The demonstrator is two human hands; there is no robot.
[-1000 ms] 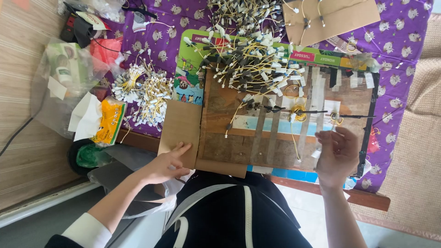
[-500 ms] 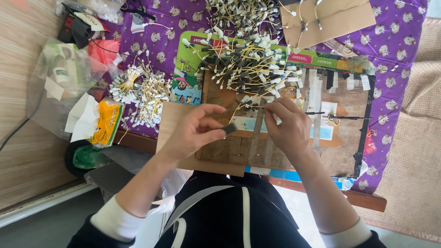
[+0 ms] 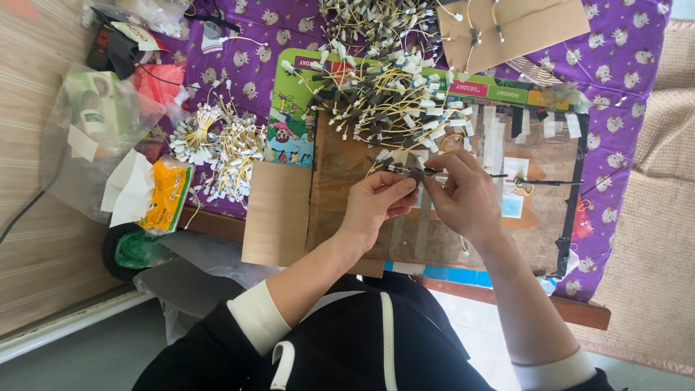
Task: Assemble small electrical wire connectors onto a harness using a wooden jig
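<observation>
Because the piece is tiny, the left hand (image 3: pixel 376 206) and right hand (image 3: pixel 463 195) both pinch one small dark connector (image 3: pixel 416 176) at frame centre, above the wooden board (image 3: pixel 362 156), near the wire pile (image 3: pixel 391 101).

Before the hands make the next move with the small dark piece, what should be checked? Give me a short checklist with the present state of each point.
1. Left hand fingers pinch the small dark piece: ok.
2. Right hand fingers meet the same piece: ok.
3. Thin wire lies straight across the brown board: ok.
4. Pile of wired pieces lies apart from both hands: ok.
5. Wire seated fully in the piece: cannot tell, fingers cover it.
</observation>
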